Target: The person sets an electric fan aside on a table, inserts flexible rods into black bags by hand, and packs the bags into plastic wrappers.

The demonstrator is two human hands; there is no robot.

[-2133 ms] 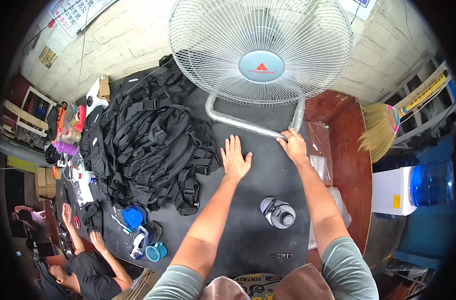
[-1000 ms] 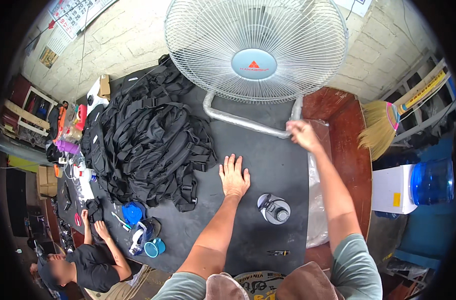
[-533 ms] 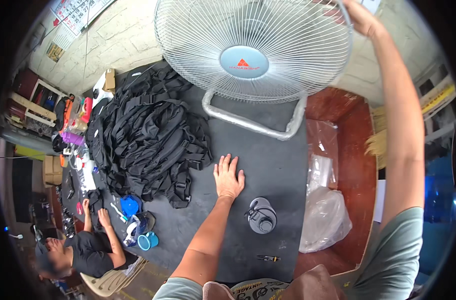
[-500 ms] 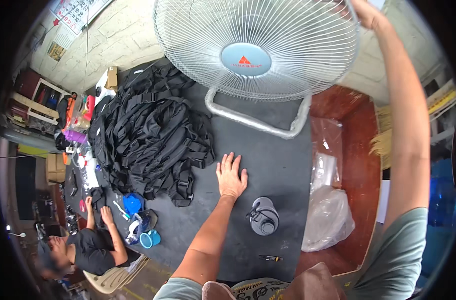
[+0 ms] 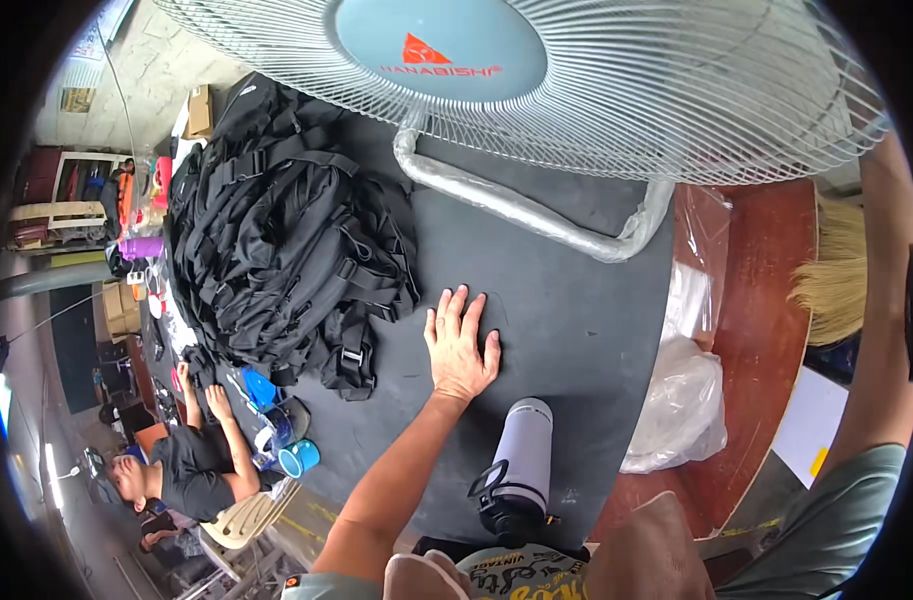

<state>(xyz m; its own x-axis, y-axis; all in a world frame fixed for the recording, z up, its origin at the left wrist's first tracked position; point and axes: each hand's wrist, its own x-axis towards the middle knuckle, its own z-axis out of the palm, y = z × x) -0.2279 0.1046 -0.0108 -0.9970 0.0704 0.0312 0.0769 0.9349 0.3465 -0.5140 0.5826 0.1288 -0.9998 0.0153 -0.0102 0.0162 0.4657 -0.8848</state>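
Head view: the person's left hand (image 5: 463,345) lies palm down on the black tabletop (image 5: 566,340), its 4 fingers pointing away from the body and the thumb set apart to the right. That hand is spread and grips nothing. The right hand (image 5: 873,118) is up at the far right, mostly hidden behind the wire cage of the fan (image 5: 441,45); whether it is closed on the cage cannot be told.

The fan fills the top of the view, its pale blue hub cover facing the person. Its bent silver tube base (image 5: 521,212), wrapped in clear plastic, rests on the tabletop beyond the left hand. Just left of that hand is a large heap of black bags (image 5: 286,240) with straps and buckles.

Nearer the body, right of the left forearm, stands 1 pale grey bottle (image 5: 524,450) with a black lid. Beyond the table's right edge, clear plastic bags (image 5: 676,410) lie on a red-brown wooden surface (image 5: 766,300), and a straw broom (image 5: 836,270) shows farther right.

At the left, 1 seated co-worker (image 5: 196,470) has both hands near dark fabric, with a teal cup (image 5: 298,457) nearby on the table.
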